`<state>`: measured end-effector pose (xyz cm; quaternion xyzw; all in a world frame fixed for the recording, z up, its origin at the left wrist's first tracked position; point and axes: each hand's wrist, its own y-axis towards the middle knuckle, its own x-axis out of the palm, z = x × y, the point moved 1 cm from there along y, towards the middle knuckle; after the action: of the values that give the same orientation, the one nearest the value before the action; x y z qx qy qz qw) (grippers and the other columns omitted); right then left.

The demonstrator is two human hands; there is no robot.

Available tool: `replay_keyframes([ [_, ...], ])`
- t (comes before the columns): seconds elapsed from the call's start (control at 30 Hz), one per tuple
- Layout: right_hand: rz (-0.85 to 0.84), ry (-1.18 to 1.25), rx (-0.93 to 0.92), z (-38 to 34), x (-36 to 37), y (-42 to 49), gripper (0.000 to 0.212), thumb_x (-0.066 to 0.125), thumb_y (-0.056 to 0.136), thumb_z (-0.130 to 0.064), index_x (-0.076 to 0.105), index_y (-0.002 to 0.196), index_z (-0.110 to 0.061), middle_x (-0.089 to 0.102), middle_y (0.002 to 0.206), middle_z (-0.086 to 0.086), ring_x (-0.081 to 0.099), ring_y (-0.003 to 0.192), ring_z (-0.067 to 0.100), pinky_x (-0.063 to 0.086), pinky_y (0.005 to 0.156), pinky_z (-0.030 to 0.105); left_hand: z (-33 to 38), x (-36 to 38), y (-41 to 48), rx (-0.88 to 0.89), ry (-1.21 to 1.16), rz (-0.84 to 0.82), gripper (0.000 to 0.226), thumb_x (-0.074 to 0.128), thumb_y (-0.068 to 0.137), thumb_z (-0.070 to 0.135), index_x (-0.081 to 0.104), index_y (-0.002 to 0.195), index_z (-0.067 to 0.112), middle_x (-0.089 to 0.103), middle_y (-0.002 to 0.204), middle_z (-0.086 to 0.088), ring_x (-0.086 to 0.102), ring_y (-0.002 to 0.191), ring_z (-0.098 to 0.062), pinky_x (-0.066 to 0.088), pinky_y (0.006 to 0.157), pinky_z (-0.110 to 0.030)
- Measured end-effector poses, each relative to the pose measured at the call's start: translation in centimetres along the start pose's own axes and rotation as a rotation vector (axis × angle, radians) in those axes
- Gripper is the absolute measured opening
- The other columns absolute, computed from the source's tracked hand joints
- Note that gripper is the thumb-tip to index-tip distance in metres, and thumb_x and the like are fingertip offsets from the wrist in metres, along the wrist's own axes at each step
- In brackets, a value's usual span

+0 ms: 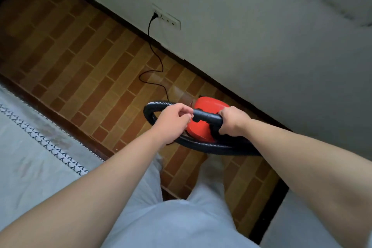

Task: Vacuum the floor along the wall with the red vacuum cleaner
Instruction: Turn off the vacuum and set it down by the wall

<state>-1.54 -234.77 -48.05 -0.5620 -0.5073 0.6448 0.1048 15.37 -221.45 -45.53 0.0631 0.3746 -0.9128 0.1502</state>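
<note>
The red vacuum cleaner sits on the brown tiled floor close to the dark skirting of the white wall. Its black ribbed hose loops around the body. A black rigid tube lies across the top of the red body. My left hand grips the tube's left end where it meets the hose. My right hand grips the tube's right end. The tube's tip is hidden under my hands.
A black power cord runs from the vacuum across the floor up to a wall socket strip. A pale patterned bedcover with a dark frame edge lies at the left. My legs in light trousers fill the bottom.
</note>
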Motion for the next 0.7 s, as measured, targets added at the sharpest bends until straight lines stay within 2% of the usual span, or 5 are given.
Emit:
replay_keyframes([
  [0.13, -0.007, -0.096, -0.019, -0.9, 1.9, -0.5, 0.016, 0.070, 0.078, -0.032, 0.060, 0.090, -0.027, 0.060, 0.090, -0.002, 0.065, 0.095, 0.026, 0.042, 0.068, 0.029, -0.5, -4.0, 1.1, 0.056, 0.131, 0.004, 0.025, 0.050, 0.098, 0.003, 0.070, 0.106, 0.015, 0.074, 0.099, 0.000, 0.073, 0.095, -0.018, 0.060, 0.089, -0.033],
  [0.33, 0.009, -0.236, -0.079, -1.4, 5.2, -0.2, 0.018, 0.062, 0.089, -0.031, 0.068, 0.105, -0.027, 0.070, 0.107, 0.001, 0.067, 0.101, 0.027, 0.039, 0.070, 0.030, -3.8, -2.5, 3.4, 0.047, 0.326, -0.138, 0.033, 0.047, 0.097, 0.007, 0.068, 0.100, 0.031, 0.073, 0.111, 0.007, 0.066, 0.105, -0.011, 0.049, 0.093, -0.028],
  [0.47, -0.030, -0.287, -0.090, -0.8, 7.5, 1.4, 0.023, 0.059, 0.091, -0.025, 0.067, 0.113, -0.025, 0.069, 0.112, 0.002, 0.066, 0.105, 0.028, 0.037, 0.069, 0.031, -7.0, 2.8, 4.9, 0.004, 0.383, -0.313, 0.035, 0.052, 0.097, 0.011, 0.065, 0.129, 0.020, 0.065, 0.131, 0.003, 0.058, 0.123, -0.014, 0.042, 0.106, -0.028],
  [0.6, -0.078, -0.369, -0.147, 0.3, 10.5, 4.2, 0.024, 0.058, 0.093, -0.024, 0.066, 0.115, -0.027, 0.070, 0.112, -0.001, 0.066, 0.109, 0.024, 0.041, 0.080, 0.032, -10.4, 8.1, 7.2, -0.024, 0.371, -0.512, 0.072, 0.072, 0.085, 0.017, 0.044, 0.151, 0.017, 0.052, 0.144, 0.004, 0.051, 0.124, -0.009, 0.039, 0.097, -0.021],
  [0.7, -0.107, -0.422, -0.184, 0.8, 12.7, 7.0, 0.012, 0.059, 0.094, -0.025, 0.063, 0.105, -0.027, 0.071, 0.108, -0.003, 0.066, 0.107, 0.023, 0.043, 0.097, 0.038, -13.5, 11.5, 9.7, -0.049, 0.433, -0.594, 0.093, 0.083, 0.075, 0.024, 0.035, 0.154, 0.017, 0.054, 0.143, -0.001, 0.055, 0.125, -0.017, 0.045, 0.103, -0.029],
])
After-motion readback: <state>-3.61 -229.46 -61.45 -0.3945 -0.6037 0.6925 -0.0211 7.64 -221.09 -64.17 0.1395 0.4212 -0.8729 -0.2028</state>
